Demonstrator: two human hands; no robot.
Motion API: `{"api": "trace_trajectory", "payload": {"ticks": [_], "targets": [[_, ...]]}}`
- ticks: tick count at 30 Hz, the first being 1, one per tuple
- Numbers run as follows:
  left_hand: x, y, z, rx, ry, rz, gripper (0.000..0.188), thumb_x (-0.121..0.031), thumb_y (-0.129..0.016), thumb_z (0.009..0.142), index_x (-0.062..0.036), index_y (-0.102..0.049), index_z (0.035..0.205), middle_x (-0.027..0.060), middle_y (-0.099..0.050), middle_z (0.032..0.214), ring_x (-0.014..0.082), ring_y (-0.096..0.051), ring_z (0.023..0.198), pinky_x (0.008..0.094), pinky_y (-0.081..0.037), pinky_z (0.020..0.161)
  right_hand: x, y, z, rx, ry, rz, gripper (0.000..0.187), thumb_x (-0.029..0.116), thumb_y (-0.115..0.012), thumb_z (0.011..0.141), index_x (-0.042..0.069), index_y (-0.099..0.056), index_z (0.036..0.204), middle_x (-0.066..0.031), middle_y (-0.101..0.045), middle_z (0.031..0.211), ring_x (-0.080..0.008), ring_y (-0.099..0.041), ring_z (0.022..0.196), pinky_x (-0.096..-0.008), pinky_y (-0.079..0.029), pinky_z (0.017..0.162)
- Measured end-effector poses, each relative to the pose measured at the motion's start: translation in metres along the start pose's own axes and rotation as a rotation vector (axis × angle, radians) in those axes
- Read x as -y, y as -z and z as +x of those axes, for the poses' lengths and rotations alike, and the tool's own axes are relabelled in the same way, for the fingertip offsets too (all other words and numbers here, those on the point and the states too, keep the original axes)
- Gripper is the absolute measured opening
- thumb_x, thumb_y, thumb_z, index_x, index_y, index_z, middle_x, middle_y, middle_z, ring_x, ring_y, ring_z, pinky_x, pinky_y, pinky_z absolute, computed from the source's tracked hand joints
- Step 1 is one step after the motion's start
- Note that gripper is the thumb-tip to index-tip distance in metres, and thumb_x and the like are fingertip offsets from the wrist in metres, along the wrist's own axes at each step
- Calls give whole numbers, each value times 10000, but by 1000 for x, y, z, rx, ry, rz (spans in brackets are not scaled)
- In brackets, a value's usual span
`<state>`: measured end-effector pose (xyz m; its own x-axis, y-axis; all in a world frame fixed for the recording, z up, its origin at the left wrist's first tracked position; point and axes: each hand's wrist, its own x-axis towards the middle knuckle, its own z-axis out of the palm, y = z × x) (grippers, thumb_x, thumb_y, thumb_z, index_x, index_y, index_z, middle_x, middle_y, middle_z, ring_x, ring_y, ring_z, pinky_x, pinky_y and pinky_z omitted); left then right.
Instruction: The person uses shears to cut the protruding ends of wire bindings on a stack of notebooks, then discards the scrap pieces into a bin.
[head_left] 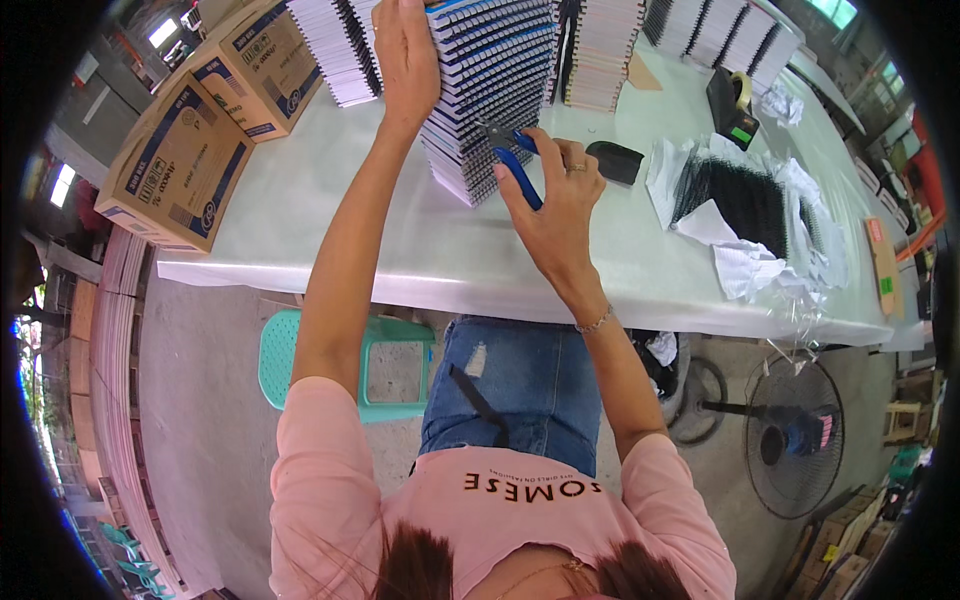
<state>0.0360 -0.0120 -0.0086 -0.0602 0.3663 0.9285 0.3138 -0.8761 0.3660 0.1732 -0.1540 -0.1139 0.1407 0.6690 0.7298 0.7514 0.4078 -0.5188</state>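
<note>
A tall stack of spiral-bound notebooks (468, 150) stands on the white-covered table, coil edges toward me. My left hand (408, 62) lies along the stack's upper left side, its fingers stretched out; the fingertips run out at the frame's top edge. In my right hand (560, 200) is a pair of blue-handled cutting pliers (522, 180), the handles spread between thumb and fingers. Their small metal jaws reach the coil ends at the stack's right side. Whether a wire sits between the jaws is too small to tell.
More notebook stacks (604, 55) stand behind. Two cardboard boxes (180, 165) sit at the left. Right of the pliers are a black piece (614, 162), a tape dispenser (732, 108) and black coils (738, 205) on crumpled paper. Below are a green stool (395, 370) and a fan (795, 437).
</note>
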Motion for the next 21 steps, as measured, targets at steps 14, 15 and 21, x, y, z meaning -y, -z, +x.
{"api": "trace_trajectory", "payload": {"ticks": [14, 15, 21], "targets": [[4, 1, 1, -16, -35, 20, 522, -311, -263, 1100, 26, -636, 960, 166, -614, 998, 305, -558, 1012, 403, -401, 990, 3, -7, 8, 173, -127, 170, 482, 355, -700, 898, 43, -612, 1254, -163, -590, 1080, -290, -540, 1022, -401, -387, 901], [4, 1, 1, -15, -35, 19, 521, -310, -264, 1099, 26, -637, 960, 166, -615, 997, 306, -558, 1011, 404, -401, 990, 4, -3, 11, 337, -328, 419, 475, 360, -695, 905, 35, -619, 1243, -169, -602, 1059, -284, -561, 986, -383, -413, 866], [5, -1, 1, -24, -21, 9, 515, -290, -266, 1097, 28, -643, 946, 167, -621, 985, 308, -559, 1007, 401, -399, 985, -4, 5, 20, 408, -373, 568, 465, 362, -685, 917, 5, -629, 1211, -191, -631, 1006, -284, -603, 897, -358, -462, 785]]}}
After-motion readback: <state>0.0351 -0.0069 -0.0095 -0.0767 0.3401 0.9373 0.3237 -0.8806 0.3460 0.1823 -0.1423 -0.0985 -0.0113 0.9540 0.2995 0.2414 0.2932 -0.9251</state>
